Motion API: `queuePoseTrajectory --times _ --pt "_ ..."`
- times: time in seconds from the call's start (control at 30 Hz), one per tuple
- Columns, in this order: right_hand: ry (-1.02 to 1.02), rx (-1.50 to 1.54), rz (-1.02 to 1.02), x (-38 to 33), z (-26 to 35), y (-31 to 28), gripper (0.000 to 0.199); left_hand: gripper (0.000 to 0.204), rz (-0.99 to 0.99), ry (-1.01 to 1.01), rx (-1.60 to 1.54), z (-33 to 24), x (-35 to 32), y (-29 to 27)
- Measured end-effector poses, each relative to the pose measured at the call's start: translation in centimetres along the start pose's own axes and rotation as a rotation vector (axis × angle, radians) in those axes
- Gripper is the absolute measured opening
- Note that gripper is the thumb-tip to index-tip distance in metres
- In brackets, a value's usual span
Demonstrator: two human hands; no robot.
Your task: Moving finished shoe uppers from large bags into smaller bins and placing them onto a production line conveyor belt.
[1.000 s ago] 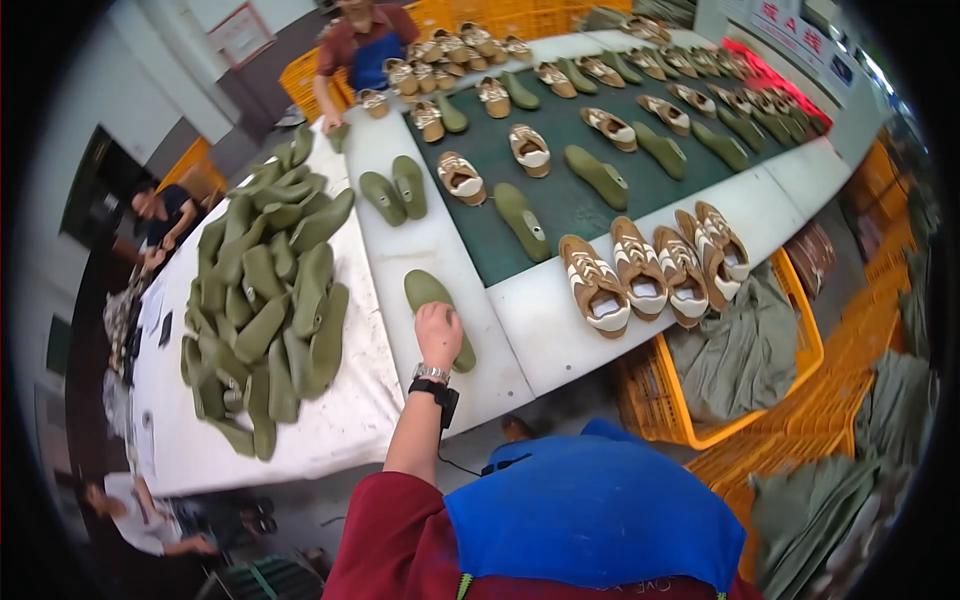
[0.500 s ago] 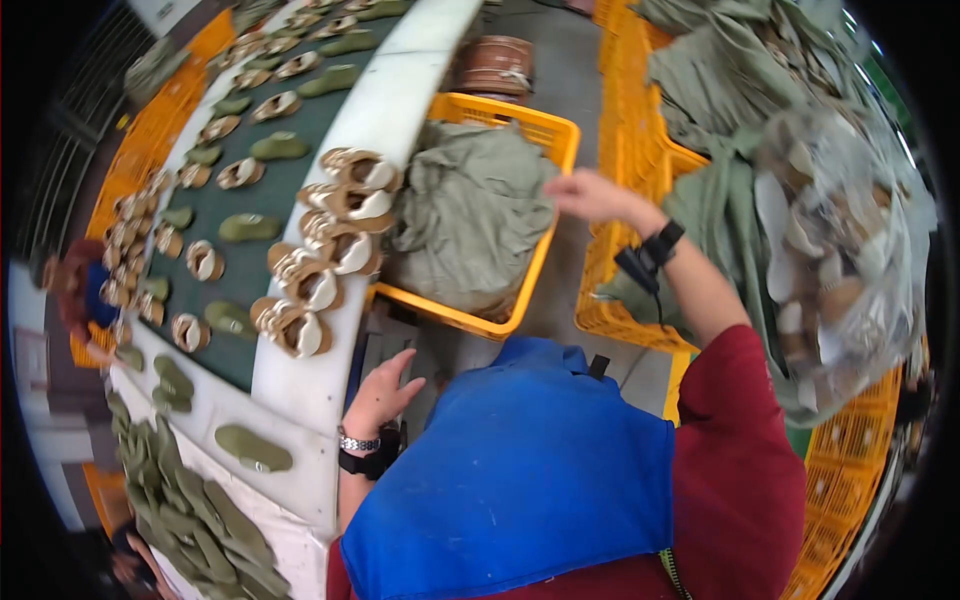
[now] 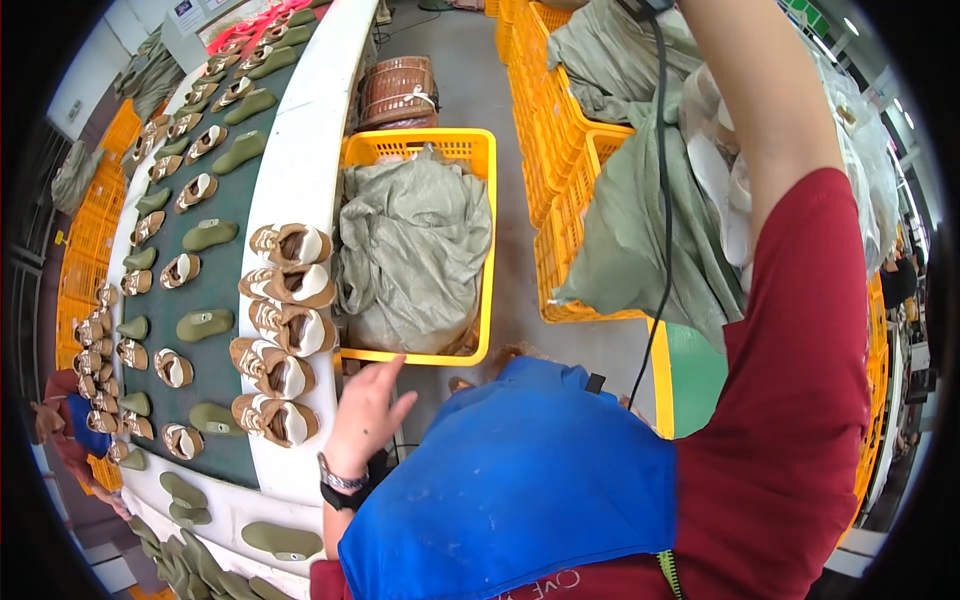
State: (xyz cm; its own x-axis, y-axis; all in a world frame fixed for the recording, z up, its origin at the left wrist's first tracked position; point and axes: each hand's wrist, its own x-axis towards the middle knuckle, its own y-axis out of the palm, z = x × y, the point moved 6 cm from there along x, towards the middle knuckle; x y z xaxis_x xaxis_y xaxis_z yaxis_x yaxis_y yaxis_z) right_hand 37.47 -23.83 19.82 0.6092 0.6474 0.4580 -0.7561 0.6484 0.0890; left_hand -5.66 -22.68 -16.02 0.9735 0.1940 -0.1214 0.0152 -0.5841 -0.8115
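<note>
My left hand (image 3: 368, 420), fingers apart and holding nothing, is beside the white ledge, with its fingertips at the near edge of a yellow crate (image 3: 487, 250). A crumpled grey-green cloth (image 3: 415, 245) fills that crate. My right forearm (image 3: 760, 95) reaches up past the top edge, so the right hand is out of sight. From a black device (image 3: 645, 8) near that wrist a dark cable hangs down. Nearest my left hand on the ledge is a row of tan and white shoes (image 3: 275, 420).
A green conveyor belt (image 3: 225, 455) at left carries shoes and green shoe lasts (image 3: 205, 323). More lasts (image 3: 185, 565) are piled at lower left. Stacked yellow crates (image 3: 560, 220) with draped cloth stand at right. A brown bundle (image 3: 398, 88) lies beyond the crate. Another person (image 3: 70, 430) is at far left.
My right hand has moved from beside the cloth-filled crate up out of view. The view has shifted, and my left hand is now close to the crate's near edge.
</note>
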Motion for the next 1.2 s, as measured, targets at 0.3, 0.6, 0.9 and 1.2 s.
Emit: queuePoseTrajectory --times 0.3,0.6,0.9,1.2 --pt "0.122 -0.588 0.399 10.7 -17.7 1.9 0.022 0.047 -0.14 -0.441 -0.095 1.8 -3.3 2.3" --pt "0.521 -1.471 0.919 3.3 -49.4 -9.2 0.027 0.051 -0.307 -0.892 -0.241 -1.0 -0.9 5.9" --pt "0.399 -0.806 0.389 15.0 -43.1 -8.8 0.021 0.053 -0.106 -0.669 -0.113 4.4 11.1 -1.5" --pt "0.171 -1.606 -0.676 12.0 -20.6 -39.3 0.029 0.055 -0.013 -0.458 0.011 3.2 20.9 -5.8"
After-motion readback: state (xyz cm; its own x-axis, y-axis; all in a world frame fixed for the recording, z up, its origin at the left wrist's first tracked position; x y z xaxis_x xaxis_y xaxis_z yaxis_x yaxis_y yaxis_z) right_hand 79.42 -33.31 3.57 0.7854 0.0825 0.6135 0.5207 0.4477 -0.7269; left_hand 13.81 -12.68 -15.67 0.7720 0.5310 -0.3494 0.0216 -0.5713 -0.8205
